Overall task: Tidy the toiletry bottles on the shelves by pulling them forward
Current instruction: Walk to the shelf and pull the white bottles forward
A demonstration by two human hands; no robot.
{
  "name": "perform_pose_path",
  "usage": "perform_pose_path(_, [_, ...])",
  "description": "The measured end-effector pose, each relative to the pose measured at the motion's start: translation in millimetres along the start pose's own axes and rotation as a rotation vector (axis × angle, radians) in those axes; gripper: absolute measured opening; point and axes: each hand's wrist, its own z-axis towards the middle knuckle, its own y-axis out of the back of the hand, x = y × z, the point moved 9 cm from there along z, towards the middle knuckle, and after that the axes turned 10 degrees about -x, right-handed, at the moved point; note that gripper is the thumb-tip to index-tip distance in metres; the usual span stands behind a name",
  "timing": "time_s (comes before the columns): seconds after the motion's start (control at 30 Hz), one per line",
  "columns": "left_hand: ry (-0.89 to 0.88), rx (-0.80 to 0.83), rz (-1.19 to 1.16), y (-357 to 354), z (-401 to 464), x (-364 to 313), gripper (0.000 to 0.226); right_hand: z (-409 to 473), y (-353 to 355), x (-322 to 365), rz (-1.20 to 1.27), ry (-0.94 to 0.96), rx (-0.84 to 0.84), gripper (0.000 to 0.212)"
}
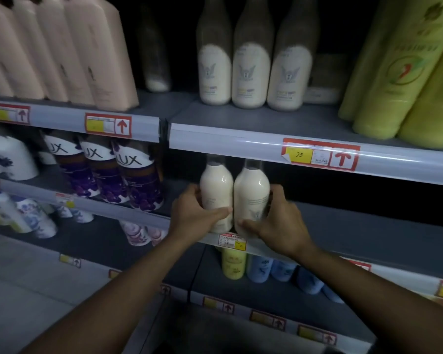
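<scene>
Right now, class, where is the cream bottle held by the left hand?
In the head view, the left cream bottle stands centre-frame at the middle shelf's front edge, gripped by the left hand, touching its twin on the right.

Bottle caps (216,159) behind shelf rail (241,146), label print blurred

We see two cream bottles (234,198) of glossy, smooth plastic catching highlights. The shelf (368,226) looks like matt grey painted metal, its edge strip (228,146) shiny clear plastic over paper price tags (320,154).
</scene>
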Motion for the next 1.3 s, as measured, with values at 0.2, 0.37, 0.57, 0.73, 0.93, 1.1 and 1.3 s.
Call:
perform_pose_path(0.2, [-0.033,-0.069,-0.083,-25.4,15.4,14.3,0.072,11.8,-11.3,-21.5,0.071,-0.09,-0.118,0.072])
perform_pose_path(0.37, [-0.04,-0.07,-0.101,-35.7,27.0,25.8,0.075,19.2,-20.2,-25.8,0.058,-0.078,-0.12,0.07])
perform_pose_path(0.57, [-0.067,-0.047,-0.134,-35.1,20.9,23.0,0.097,19.8,-26.8,-27.2,0.095,-0.051,-0.054,0.078])
perform_pose_path(0.73, [-0.09,-0.075,-0.043,-31.3,12.2,24.3,0.076,13.5,-26.5,-36.1,0.097,-0.047,-0.07,0.085])
perform_pose_path(0.93, [-0.081,-0.118,-0.076,-30.7,15.3,31.0,0.072,19.9,-27.8,-42.7,0.092,-0.062,-0.114,0.066])
perform_pose_path(1.1, [-0.049,-0.169,-0.066,-33.4,31.1,37.9,0.076,34.6,-36.3,-42.3,0.08,-0.065,-0.142,0.067])
perform_pose_path(1.3, [-0.008,-0.172,-0.077,-38.5,49.6,45.7,0.067,52.5,-52.8,-46.1,0.051,-0.087,-0.14,0.06])
